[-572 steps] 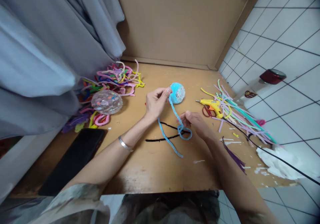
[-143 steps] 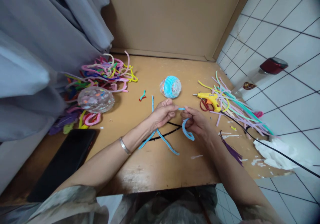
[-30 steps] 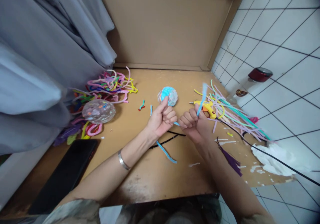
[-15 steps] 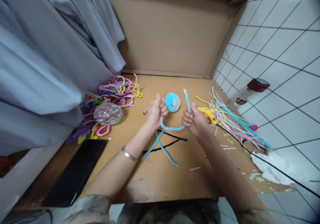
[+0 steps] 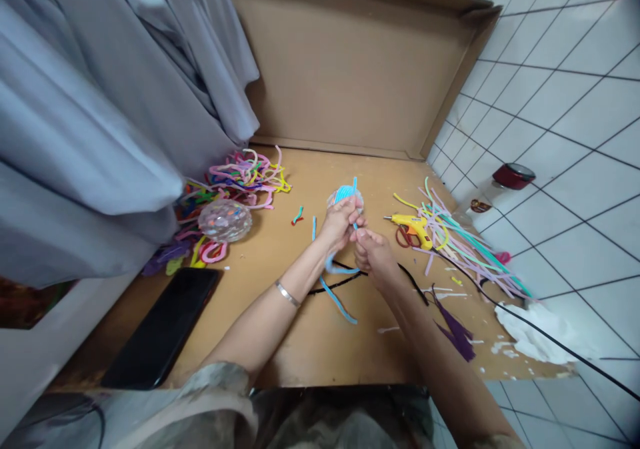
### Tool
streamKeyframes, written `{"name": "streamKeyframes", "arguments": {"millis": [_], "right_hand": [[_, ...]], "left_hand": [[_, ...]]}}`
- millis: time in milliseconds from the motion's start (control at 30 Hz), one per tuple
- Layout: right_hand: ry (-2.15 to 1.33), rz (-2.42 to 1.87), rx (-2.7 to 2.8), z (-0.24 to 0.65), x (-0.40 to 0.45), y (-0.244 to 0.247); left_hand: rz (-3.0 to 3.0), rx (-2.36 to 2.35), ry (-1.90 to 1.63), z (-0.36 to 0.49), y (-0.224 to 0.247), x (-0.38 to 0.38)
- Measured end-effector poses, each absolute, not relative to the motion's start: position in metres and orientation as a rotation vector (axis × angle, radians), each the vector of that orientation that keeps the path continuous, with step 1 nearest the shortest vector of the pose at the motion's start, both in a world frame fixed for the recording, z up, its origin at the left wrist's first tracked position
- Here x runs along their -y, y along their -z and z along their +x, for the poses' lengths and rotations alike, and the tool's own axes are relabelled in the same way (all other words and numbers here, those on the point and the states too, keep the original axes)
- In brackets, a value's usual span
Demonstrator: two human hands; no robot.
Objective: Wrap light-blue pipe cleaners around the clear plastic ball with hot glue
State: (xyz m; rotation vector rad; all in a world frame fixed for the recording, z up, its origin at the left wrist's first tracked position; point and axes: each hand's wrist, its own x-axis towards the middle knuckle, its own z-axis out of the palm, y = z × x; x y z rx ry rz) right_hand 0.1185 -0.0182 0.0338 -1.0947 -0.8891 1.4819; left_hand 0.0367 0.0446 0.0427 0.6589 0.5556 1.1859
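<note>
Both my hands meet over the middle of the table, closed on one light blue pipe cleaner (image 5: 355,185). Its tip sticks up above my left hand (image 5: 341,223), and a loop hangs below my right hand (image 5: 371,250). Just behind my fingers, a ball partly wrapped in blue (image 5: 345,194) is half hidden. Under my wrists lie another blue pipe cleaner (image 5: 338,302) and several black ones (image 5: 320,290). A short red and green piece (image 5: 299,216) rests to the left of my left hand.
At left are a clear bumpy ball (image 5: 225,221), a heap of coloured pipe cleaners (image 5: 245,172) and a black phone (image 5: 163,329). At right lie a yellow glue gun (image 5: 413,225), scissors (image 5: 407,237), pastel pipe cleaners (image 5: 465,245), a purple tassel (image 5: 456,329) and crumpled tissue (image 5: 540,329).
My hands, apart before with the blue pipe cleaner stretched between them, have come together. The right hand moved left and the left moved right, now covering part of the wrapped ball.
</note>
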Motion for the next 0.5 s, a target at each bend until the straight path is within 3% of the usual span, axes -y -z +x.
{"name": "streamKeyframes", "arguments": {"millis": [500], "right_hand": [[-1.408,-1.112,0.809,0.108,0.074,-0.028]], "left_hand": [[0.279,-0.439,-1.294,0.030,-0.076,-0.059]]}}
